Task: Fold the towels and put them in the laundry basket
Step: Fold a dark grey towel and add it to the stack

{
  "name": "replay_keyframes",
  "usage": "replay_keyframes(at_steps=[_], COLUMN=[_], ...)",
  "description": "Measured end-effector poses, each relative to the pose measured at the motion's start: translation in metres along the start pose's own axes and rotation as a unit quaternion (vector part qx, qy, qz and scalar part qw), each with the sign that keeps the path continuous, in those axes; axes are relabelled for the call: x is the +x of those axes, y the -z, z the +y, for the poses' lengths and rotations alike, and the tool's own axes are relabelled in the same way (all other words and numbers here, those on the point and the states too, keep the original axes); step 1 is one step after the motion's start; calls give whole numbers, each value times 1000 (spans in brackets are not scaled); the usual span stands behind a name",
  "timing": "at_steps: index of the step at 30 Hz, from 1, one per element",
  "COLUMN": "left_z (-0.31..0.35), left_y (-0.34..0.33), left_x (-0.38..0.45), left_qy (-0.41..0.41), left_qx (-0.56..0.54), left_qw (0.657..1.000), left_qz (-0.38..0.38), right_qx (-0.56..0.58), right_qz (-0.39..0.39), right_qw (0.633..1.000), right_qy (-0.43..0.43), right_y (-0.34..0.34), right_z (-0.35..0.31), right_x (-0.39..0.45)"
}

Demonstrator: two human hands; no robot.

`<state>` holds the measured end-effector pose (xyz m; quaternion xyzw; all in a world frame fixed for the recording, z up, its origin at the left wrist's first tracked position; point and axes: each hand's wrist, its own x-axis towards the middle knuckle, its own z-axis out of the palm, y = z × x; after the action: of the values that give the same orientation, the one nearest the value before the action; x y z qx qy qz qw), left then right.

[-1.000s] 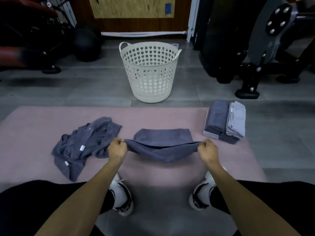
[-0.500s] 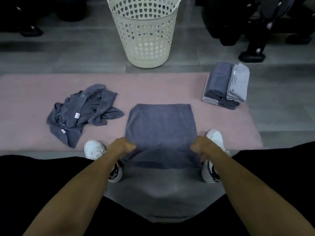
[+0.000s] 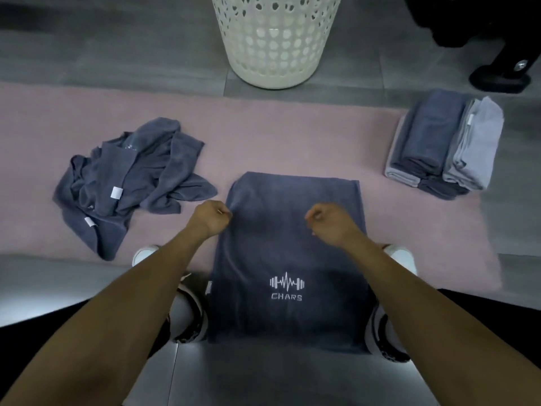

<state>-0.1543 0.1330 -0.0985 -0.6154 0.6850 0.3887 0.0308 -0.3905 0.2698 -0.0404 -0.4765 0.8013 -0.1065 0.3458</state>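
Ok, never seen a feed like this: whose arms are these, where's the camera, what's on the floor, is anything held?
No machine: a person's bare arms, seen from one camera on their head, looking down. On the pink mat lies a flat dark towel with a logo. The left hand is curled at its left edge, the right hand curled over it; whether either grips cloth I cannot tell. Left is a crumpled pile of towels, right a folded stack, ahead the white basket.

Towel (image 3: 288, 253) looks like soft matt terry cloth with a stitched white logo, basket (image 3: 275, 39) is perforated cream plastic, pink mat (image 3: 263, 136) slightly fuzzy, floor (image 3: 102, 54) smooth grey tile.
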Motion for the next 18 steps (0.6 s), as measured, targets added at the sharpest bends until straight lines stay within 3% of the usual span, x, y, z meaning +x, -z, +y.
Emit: replay_keyframes(at_steps=[7, 13, 18], left_z=[-2, 3, 1], left_y=[3, -13, -3], left_x=[109, 168, 177], left_qy=[-28, -61, 67], left_qx=[-15, -6, -168], left_qw=[996, 998, 980], left_qz=[79, -21, -79], right_qx=[-25, 16, -75], right_qz=[-1, 17, -54], right_qw=[1000, 1000, 996], right_qy=[19, 9, 7], right_y=[-37, -69, -83], right_z=[-17, -24, -31], right_x=[104, 161, 178])
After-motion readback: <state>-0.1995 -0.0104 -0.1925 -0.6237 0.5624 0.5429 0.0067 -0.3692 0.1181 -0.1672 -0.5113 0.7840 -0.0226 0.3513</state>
